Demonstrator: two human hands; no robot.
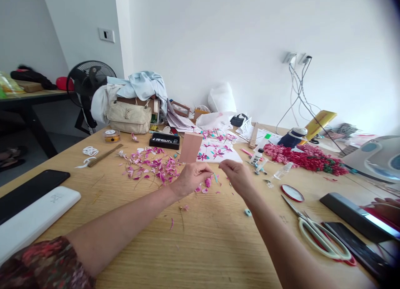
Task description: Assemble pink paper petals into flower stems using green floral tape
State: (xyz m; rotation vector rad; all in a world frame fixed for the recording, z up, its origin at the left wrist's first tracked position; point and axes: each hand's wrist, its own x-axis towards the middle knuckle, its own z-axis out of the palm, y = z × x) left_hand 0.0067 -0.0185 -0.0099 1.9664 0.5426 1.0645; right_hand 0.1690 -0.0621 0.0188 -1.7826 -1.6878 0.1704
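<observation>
Centrally, a narrow teal strip (pixel 215 177) hangs at the fingertips of the left hand (pixel 191 179), above the wooden table (pixel 206 247); the left thumb and fingers are pinched together on it. Opposite, and just apart, the right hand (pixel 238 175) is bent with its fingers curled; whether anything lies between them cannot be told. Directly below the left fingertips shows a magenta bud (pixel 208 182), though whether it is held or resting cannot be determined. To the left, loose pink petals (pixel 159 166) are scattered in front of a black box (pixel 164 141). Behind the left hand is a pinkish rectangular card (pixel 190 147), beside a white sheet (pixel 236 157) bearing pink flowers (pixel 218 152). Just left of the right forearm lies a small teal roll (pixel 248 212); on its other side are pale-handled scissors (pixel 302 216), near a round lid (pixel 292 193). Beyond these extend red flower clusters (pixel 312 157).
</observation>
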